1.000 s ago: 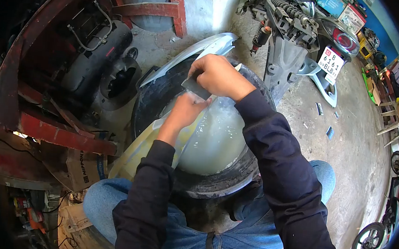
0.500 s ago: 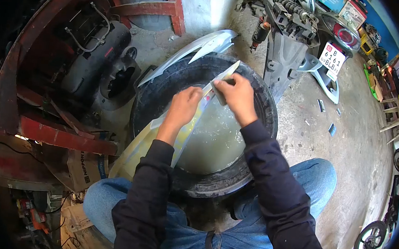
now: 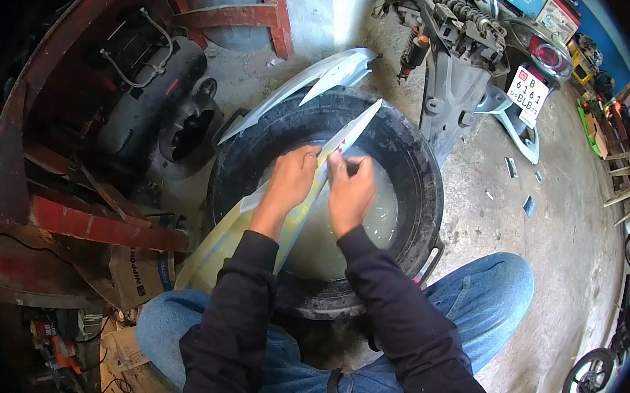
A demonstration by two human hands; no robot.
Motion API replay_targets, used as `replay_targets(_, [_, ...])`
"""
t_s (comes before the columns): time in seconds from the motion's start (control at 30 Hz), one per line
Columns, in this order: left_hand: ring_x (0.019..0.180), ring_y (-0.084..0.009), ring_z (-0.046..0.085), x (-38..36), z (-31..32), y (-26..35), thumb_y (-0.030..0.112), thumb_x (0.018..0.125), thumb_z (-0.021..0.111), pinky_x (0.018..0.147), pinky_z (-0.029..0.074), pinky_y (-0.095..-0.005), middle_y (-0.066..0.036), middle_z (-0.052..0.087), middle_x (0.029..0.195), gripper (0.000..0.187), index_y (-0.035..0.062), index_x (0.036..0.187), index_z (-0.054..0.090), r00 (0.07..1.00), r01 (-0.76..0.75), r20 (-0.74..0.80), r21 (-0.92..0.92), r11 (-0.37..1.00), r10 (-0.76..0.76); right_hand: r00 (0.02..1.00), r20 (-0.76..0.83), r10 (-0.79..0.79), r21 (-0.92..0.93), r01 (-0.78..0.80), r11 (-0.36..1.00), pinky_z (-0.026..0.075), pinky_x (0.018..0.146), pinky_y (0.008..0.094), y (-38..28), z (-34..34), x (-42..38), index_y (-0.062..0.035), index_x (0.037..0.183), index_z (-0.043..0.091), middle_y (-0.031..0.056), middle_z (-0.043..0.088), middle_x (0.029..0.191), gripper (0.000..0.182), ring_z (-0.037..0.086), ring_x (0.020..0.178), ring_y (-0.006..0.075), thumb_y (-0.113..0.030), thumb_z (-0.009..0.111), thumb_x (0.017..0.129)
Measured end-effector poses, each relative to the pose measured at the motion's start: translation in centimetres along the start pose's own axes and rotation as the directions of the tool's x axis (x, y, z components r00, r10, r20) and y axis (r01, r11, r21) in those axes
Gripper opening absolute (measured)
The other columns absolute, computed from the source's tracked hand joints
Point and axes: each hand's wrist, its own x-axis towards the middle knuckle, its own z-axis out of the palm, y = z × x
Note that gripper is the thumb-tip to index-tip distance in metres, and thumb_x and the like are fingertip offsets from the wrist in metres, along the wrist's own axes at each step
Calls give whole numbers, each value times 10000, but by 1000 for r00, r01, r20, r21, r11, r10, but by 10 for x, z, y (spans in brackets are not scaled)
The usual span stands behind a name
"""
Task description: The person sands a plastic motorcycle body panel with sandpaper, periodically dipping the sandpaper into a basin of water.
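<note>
A long, pointed motorcycle body panel (image 3: 212, 259), white with yellowish patches, slants across a black tub (image 3: 420, 182) of cloudy water (image 3: 326, 245). Its tip points up and away to the right, and its wide end lies by my left knee. My left hand (image 3: 291, 182) is closed around the panel's left edge near mid-length. Against the panel's right edge, beside small red marks, my right hand (image 3: 352, 193) pinches a small grey piece that looks like sandpaper, now mostly hidden by the fingers.
Another pale panel (image 3: 293, 85) rests on the tub's far rim. A black compressor tank (image 3: 143, 93) stands left behind a red frame (image 3: 108, 226). Motorcycle parts with a number plate (image 3: 527, 94) are at upper right. Small blue pieces (image 3: 529, 206) lie on the concrete floor.
My right hand has slid down along the panel's edge, toward me, away from the tip. My left hand keeps its hold in nearly the same place.
</note>
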Motion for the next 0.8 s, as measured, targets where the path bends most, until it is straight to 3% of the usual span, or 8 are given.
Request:
replay_targets(0.1, [1156, -353, 697, 0, -4, 7, 189, 993, 472, 999, 509, -401, -259, 720, 1203, 413, -44, 1252, 693, 999, 31, 26, 69, 997, -33, 999, -43, 21, 17, -21, 1000, 497, 748, 442, -3, 1, -13, -24, 952, 621, 189, 695, 863, 318, 679, 799, 356, -304, 768, 927])
replay_targets(0.17, [1158, -359, 695, -1, -3, 3, 172, 996, 469, 1002, 508, -406, -268, 716, 1201, 404, -48, 1256, 687, 998, 28, 46, 78, 997, -32, 997, -13, -82, -19, 81, 997, 491, 736, 440, 8, 0, -34, -24, 949, 621, 175, 695, 853, 297, 671, 778, 351, -289, 754, 942])
replay_targets(0.27, [1125, -441, 675, -3, 1, 6, 151, 979, 488, 997, 510, -459, -304, 699, 1158, 371, -57, 1203, 697, 1000, -14, -6, 59, 998, 14, 999, -19, -29, 22, 30, 999, 495, 743, 437, 3, 7, 7, -31, 941, 620, 171, 694, 861, 303, 669, 779, 355, -299, 761, 937])
replay_targets(0.37, [1127, -440, 675, -3, -4, 8, 141, 978, 491, 1001, 511, -460, -298, 700, 1167, 365, -53, 1211, 694, 999, 4, 31, 39, 999, -5, 998, -59, 12, 26, -11, 1000, 500, 756, 441, -1, 3, 2, -35, 929, 615, 177, 695, 884, 297, 671, 797, 356, -291, 765, 932])
replay_targets(0.43, [1123, -440, 677, 0, -1, 8, 140, 978, 493, 995, 513, -461, -297, 702, 1162, 362, -50, 1212, 694, 1000, -16, 11, 52, 999, 16, 995, -15, -100, -118, 98, 988, 509, 730, 422, 7, -5, -26, -7, 942, 605, 171, 706, 839, 310, 683, 764, 299, -274, 762, 945])
replay_targets(0.6, [1102, -439, 685, -7, 0, 5, 138, 982, 496, 974, 519, -467, -298, 704, 1144, 351, -43, 1208, 696, 999, 23, 23, 61, 998, -24, 997, -79, 5, 11, -5, 1000, 523, 765, 409, 0, 3, 15, -15, 917, 619, 179, 716, 862, 311, 701, 799, 310, -274, 790, 918])
replay_targets(0.7, [1090, -439, 689, 1, -2, 6, 136, 984, 499, 964, 522, -470, -300, 703, 1137, 347, -40, 1210, 695, 999, -36, -1, 66, 997, 37, 997, -1, -76, -80, 76, 994, 516, 745, 412, 8, -1, -24, -5, 931, 617, 173, 714, 853, 286, 693, 775, 301, -250, 765, 941])
replay_targets(0.8, [1087, -438, 691, -1, 2, 5, 131, 981, 503, 966, 521, -468, -301, 702, 1138, 345, -37, 1214, 695, 1000, -1, 2, 98, 995, 0, 994, -61, -90, -36, 88, 995, 515, 741, 418, 10, 3, -1, -7, 922, 620, 172, 710, 843, 299, 686, 762, 297, -265, 769, 937])
